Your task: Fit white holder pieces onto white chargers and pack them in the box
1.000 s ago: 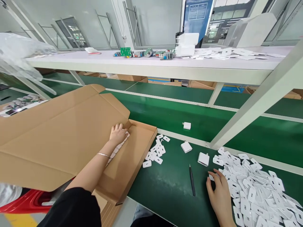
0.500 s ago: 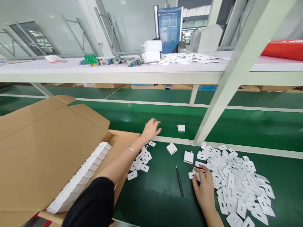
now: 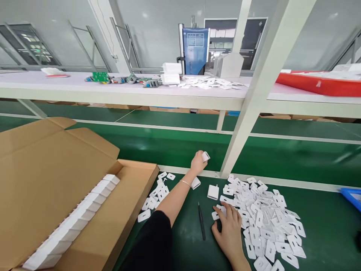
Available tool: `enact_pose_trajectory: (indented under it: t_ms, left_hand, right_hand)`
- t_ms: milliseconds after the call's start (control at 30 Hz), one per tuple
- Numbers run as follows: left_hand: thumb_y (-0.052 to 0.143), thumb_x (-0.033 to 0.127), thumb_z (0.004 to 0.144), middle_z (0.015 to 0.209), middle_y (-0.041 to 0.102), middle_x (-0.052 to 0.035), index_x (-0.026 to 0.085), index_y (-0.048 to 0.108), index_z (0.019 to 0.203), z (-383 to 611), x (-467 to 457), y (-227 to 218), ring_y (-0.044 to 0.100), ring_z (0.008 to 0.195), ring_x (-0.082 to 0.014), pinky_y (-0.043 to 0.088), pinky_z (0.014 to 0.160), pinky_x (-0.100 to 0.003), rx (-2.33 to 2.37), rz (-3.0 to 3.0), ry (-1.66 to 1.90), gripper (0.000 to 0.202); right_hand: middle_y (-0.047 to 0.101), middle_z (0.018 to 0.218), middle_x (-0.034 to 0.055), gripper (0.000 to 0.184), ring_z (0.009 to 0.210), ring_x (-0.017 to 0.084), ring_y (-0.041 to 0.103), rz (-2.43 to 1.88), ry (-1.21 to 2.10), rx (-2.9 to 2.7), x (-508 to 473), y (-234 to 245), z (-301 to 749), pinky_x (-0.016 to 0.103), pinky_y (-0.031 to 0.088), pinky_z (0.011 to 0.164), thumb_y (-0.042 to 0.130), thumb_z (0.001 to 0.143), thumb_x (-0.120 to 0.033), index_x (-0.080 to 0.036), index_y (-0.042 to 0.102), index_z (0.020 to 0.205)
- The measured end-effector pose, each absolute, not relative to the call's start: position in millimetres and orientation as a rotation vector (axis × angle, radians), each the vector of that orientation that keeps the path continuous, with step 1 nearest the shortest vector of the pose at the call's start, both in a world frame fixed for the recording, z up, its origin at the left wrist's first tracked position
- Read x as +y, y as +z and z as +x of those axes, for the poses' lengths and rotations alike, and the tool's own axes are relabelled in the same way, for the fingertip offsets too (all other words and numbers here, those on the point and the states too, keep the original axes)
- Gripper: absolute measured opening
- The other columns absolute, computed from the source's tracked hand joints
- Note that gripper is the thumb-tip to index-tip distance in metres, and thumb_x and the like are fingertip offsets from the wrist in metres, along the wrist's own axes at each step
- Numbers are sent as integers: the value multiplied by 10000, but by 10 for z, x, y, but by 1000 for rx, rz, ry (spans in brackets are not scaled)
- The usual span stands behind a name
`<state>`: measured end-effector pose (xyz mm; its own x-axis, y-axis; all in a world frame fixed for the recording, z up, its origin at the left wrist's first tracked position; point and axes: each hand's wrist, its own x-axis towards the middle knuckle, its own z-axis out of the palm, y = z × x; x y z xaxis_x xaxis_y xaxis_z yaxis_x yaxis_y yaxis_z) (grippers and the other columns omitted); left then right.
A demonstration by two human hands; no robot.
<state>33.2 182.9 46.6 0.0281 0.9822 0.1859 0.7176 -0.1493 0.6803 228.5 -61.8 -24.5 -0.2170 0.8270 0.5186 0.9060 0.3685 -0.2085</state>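
Note:
My left hand (image 3: 198,162) is reached out over the green belt, its fingers closed on a white charger (image 3: 206,157). Below its wrist, partly covered by the forearm, another white charger (image 3: 195,183) lies on the table. A third white charger block (image 3: 213,192) rests to the right, prongs pointing away. My right hand (image 3: 228,225) is on the table with fingers spread and curved, the fingertips beside a loose white plate (image 3: 216,215) at the edge of a big pile of white slotted plates (image 3: 267,226). Black tweezers (image 3: 202,222) lie left of this hand.
An open cardboard box (image 3: 132,210) with a row of white blocks (image 3: 76,218) stands at left. Small white plates (image 3: 153,197) are scattered by its edge. A slanted post (image 3: 239,131) rises right of the left hand to a shelf (image 3: 141,98). A blue tray (image 3: 352,197) is far right.
My left hand has moved right along the belt and taken hold of the charger that lay there. The right hand stays by the plates. The view has shifted somewhat to the right.

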Motion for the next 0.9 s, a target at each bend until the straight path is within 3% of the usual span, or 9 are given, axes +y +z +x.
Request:
enact_pose_trajectory:
  t_ms: [100,233,300,500,633,900]
  left_hand:
    - [655,145,955,1291,669,-171,211,413,1392,-11,1312,508,727,1129,-258,593,957,-408,1700,1778,1118,504]
    - [626,187,968,1382,628,-143,275,313,1407,-326,375,724,677,1271,-229,554,1063,-408,1502,1731,1435,546]
    - [671,223,963,1348,635,-137,280,360,1456,-399,-65,865,670,1259,-250,555,1054,-435,1289,1686,1652,586]
    - [709,187,950,1284,652,-103,302,555,1418,-471,-734,1179,649,1224,-265,545,1041,-441,1287,1812,1758,506]
    - [699,164,947,1292,650,-109,308,559,1424,-517,-829,1202,649,1228,-276,568,1002,-440,1314,1865,1785,517]
    - [692,160,945,1335,635,-114,320,555,1416,-611,-971,1159,645,1271,-290,580,1017,-470,1373,1858,1797,517]
  right_hand:
    - [713,1273,113,340,1184,369,628,-1497,-162,-2076,-595,-226,2299,558,472,965,540,945,-208,-284,730,1216]
    - [739,1165,98,295,1070,307,655,-1467,-59,-2073,-557,-233,2325,460,465,888,492,1019,-238,-271,734,1185]
    - [742,1155,95,295,1069,293,661,-1439,4,-2073,-548,-240,2340,443,458,892,472,1041,-259,-264,734,1177]
    - [753,1131,106,338,1066,306,639,-1488,-24,-2072,-542,-214,2372,450,446,904,445,1048,-311,-252,731,1217]
    - [729,1152,148,386,1061,338,611,-1581,-159,-2103,-530,-166,2383,454,436,839,458,1033,-337,-212,730,1277]
    - [755,1118,158,438,1026,349,627,-1583,-200,-2072,-477,-74,2418,444,441,791,449,1072,-488,-200,772,1143]
